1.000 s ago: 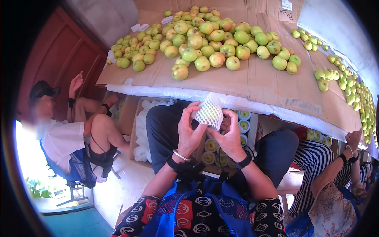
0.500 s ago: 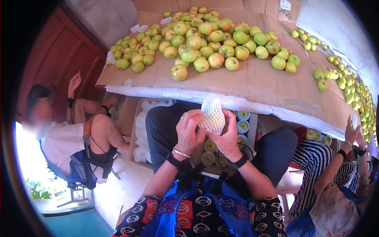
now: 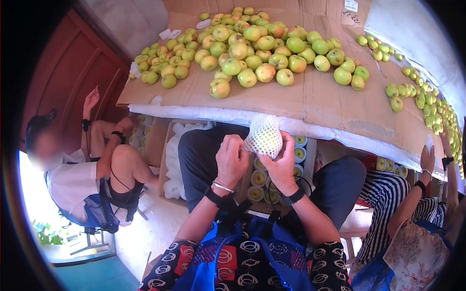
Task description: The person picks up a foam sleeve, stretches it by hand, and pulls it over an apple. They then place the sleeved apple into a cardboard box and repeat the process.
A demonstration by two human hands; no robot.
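Observation:
Between my two hands is an apple in a white foam net sleeve [image 3: 262,138], its yellow-green skin showing through the mesh. My right hand [image 3: 281,167] curls around the sleeved apple from the right and below. My left hand [image 3: 230,159] is closed in a pinch at the sleeve's left edge; its fingertips are partly hidden. Below them, a box of apples in foam nets [image 3: 257,194] sits between my knees. Beyond the sleeve lies a heap of loose green and reddish apples [image 3: 252,53] on the cardboard-covered table [image 3: 310,104].
White foam nets fill a carton [image 3: 170,145] left of my legs. A seated person [image 3: 77,179] is at the left. At the right, another person in striped trousers [image 3: 388,194] reaches toward more apples [image 3: 439,116]. The table's plastic-wrapped edge [image 3: 204,114] runs just beyond my hands.
The foam net has spread wider over the apple, and more green shows through it. My left hand has shifted slightly left. The right-hand person has reached farther toward the apples.

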